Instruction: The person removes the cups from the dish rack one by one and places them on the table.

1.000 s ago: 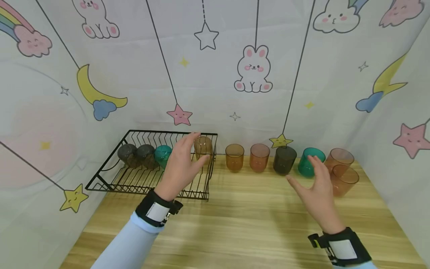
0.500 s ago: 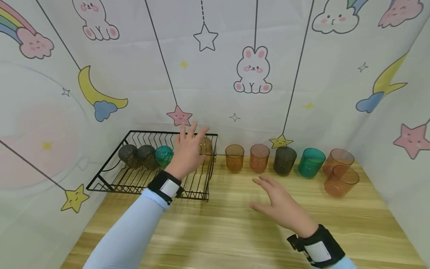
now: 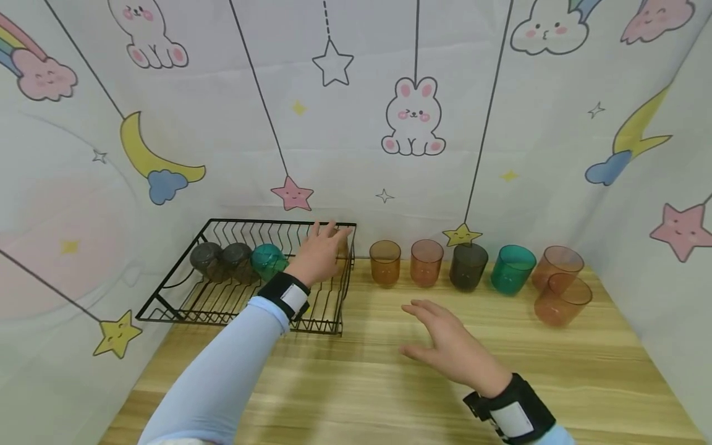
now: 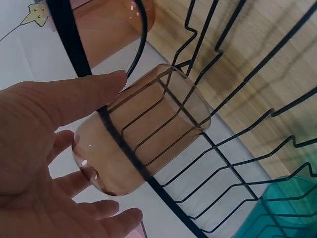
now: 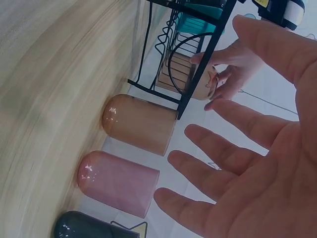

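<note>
An amber cup (image 4: 143,134) stands base up in the black wire dish rack (image 3: 167,301). My left hand (image 3: 316,254) is at it; in the left wrist view the thumb lies along one side, and the fingers are spread loosely by its rounded base. Whether any fingertip touches it I cannot tell. My right hand (image 3: 453,346) hangs above the table with its fingers apart, holding nothing. Before it stand an amber cup (image 3: 385,264), a pink cup (image 3: 426,264) and a dark grey cup (image 3: 468,269).
Two dark grey cups (image 3: 207,262) and a teal cup (image 3: 269,262) sit in the rack's left part. On the table's right are another teal cup (image 3: 512,271) and two orange-pink cups (image 3: 563,301). A printed cloth (image 3: 356,161) hangs behind the wooden table (image 3: 367,371).
My right hand has moved left from beside the teal cup to the table's middle. My left hand rose over the rack, then came down at the amber cup. The cups stay put.
</note>
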Available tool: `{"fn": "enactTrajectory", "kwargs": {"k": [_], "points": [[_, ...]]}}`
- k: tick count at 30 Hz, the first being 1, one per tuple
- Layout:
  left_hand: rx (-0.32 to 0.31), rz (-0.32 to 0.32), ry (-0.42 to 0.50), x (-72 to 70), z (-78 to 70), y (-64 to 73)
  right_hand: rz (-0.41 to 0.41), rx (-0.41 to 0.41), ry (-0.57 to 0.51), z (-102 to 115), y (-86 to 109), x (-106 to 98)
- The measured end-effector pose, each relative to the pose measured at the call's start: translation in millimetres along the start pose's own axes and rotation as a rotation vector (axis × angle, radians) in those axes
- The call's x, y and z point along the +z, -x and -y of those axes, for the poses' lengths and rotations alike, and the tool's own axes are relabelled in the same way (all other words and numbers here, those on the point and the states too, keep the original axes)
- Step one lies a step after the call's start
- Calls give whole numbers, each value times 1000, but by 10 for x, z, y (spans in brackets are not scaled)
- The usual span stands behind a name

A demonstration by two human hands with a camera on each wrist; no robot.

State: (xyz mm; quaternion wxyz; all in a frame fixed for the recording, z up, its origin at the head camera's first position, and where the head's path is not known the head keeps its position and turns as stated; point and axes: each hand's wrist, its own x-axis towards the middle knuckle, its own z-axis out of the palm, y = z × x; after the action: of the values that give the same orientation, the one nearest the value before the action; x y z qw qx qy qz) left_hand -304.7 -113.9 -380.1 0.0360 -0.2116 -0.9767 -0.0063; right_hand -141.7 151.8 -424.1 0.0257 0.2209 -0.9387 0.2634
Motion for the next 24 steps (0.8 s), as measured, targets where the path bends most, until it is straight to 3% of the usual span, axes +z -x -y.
{"fn": "enactTrajectory", "kwargs": {"k": [6, 13, 24], "points": [[28, -11, 35, 31, 10, 16, -5, 0, -5, -5, -12, 14], [-20, -40, 37, 27, 4, 44, -17, 0, -18, -25, -18, 25], [-42, -67, 18, -15, 121, 245, -59, 26, -33, -31, 22, 2]]}}
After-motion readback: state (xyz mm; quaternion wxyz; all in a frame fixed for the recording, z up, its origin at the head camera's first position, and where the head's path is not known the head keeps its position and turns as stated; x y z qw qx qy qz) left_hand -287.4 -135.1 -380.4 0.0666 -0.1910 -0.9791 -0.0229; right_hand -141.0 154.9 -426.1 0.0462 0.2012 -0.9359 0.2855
